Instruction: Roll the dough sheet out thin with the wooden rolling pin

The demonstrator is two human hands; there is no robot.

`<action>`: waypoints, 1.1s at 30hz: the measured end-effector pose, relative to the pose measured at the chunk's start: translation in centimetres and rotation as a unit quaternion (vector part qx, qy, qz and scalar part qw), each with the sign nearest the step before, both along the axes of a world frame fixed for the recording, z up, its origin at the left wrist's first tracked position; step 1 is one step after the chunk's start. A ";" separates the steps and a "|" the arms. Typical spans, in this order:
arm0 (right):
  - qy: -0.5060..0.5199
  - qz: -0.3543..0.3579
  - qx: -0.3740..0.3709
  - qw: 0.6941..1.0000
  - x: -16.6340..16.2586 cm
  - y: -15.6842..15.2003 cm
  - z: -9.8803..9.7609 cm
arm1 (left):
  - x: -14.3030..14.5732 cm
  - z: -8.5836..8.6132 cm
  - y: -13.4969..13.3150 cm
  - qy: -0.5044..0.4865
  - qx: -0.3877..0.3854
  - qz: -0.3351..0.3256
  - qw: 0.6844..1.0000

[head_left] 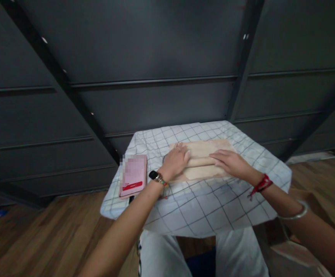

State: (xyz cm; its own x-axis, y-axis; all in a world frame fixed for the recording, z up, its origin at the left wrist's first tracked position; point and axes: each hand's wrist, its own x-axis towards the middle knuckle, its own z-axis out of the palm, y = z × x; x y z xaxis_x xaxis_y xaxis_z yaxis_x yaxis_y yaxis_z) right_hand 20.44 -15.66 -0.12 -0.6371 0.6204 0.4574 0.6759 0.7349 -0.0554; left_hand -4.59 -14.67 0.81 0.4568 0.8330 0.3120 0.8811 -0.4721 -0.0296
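Checked tablecloth [204, 207] stretches from its near edge to a beige sheet [202, 173]; on the left, a pink notebook's [137, 169] red label [132, 186] is unreadable; left hand [175, 159], fingers slightly spread, and right hand [232, 163], fingers together, lie over a beige roll [202, 162] across the sheet; dark panels [161, 107] beyond

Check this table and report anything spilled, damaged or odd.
Nothing looks spilled or broken. The pink rectangular book-like object, left of the bare left hand, looks odd: blocky pixels hide its left part, so damage there cannot be ruled out.
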 end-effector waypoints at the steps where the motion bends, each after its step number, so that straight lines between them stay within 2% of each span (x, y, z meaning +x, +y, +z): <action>1: -0.004 0.006 -0.027 1.000 0.2 0.7 -0.2 | 0.4 -0.3 0.8 0.006 -0.020 -0.005 1.000; 3: -0.010 0.009 -0.056 0.998 0.4 2.0 -0.5 | 1.1 -0.9 2.1 0.009 -0.046 -0.002 0.999; 6: -0.024 -0.017 -0.042 0.999 0.1 2.8 -0.9 | 1.6 -1.1 2.3 0.014 -0.087 0.027 0.996; 9: -0.054 -0.042 -0.002 0.998 -0.1 1.4 -1.9 | 1.6 -0.7 0.6 0.034 -0.127 0.038 0.991; 12: -0.054 -0.047 0.034 0.997 0.2 -0.6 -2.9 | 1.6 -0.2 -1.3 0.041 -0.138 0.016 0.989; 15: -0.051 -0.061 0.041 0.996 0.3 -0.9 -3.0 | 1.9 0.2 -1.4 0.038 -0.135 0.017 0.990; 19: -0.069 -0.075 0.032 0.994 0.1 0.0 -2.3 | 2.3 0.5 -0.9 0.037 -0.135 0.037 0.990; 23: -0.041 -0.074 0.036 0.996 0.1 -1.0 -2.3 | 2.2 0.1 -1.8 0.032 -0.109 0.005 0.993; 27: -0.045 -0.085 0.034 0.995 0.1 -1.7 -2.5 | 2.4 -0.5 -1.9 0.021 -0.096 0.032 0.995; 31: -0.027 -0.086 0.042 0.995 -0.1 -1.9 -2.6 | 2.5 -0.9 -1.8 0.024 -0.071 0.004 0.997; 33: -0.035 -0.087 0.036 0.995 -0.1 -1.9 -2.6 | 2.5 -1.0 -1.9 0.026 -0.064 0.020 0.997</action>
